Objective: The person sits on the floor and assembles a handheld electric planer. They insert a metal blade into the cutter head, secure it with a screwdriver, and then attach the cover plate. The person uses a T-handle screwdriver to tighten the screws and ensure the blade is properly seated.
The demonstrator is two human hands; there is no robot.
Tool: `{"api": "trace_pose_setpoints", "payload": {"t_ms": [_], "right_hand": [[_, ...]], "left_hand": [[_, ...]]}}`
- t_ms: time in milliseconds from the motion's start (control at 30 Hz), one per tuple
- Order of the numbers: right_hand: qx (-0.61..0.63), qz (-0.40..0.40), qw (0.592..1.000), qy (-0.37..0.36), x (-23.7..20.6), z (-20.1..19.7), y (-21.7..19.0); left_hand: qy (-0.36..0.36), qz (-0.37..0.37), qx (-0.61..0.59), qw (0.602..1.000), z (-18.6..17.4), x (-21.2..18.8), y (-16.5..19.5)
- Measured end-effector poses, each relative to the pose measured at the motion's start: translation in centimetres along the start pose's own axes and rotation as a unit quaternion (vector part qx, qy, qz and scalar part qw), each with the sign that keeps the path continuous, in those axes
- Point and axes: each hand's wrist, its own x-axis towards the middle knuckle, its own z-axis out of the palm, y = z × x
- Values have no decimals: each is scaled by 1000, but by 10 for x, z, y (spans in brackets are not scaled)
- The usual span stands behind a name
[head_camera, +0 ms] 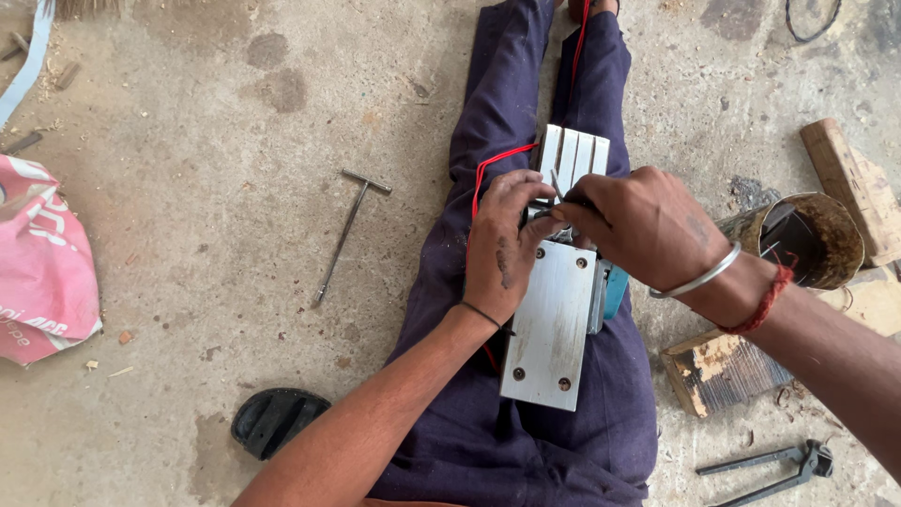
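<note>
Hands meet over planer (552, 324) on lap; left grip (500, 246) pressing body, right grip (627, 225) pinching small tool (557, 184)

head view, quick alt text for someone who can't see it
Seated on a concrete floor, a person grips an upturned electric planer on their lap with the left hand and right hand. A T-handle wrench lies nearby.

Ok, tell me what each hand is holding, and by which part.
Both the left hand and the right hand grip the upturned electric planer around its middle, at the gap between its metal plates.
</note>
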Motion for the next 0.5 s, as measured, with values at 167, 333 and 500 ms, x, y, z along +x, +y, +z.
{"api": "trace_pose_setpoints", "payload": {"t_ms": [167,333,500], "right_hand": [[-41,22,999,-6,1,-9,-6],[-102,-287,918,254,-1,-19,-3],[-112,-177,968,137,-6,-11,0]], "left_hand": [[2,0,13,1000,2,3,1],[-1,-46,-16,999,3,4,1],[6,14,11,1000,0,2,4]]}}
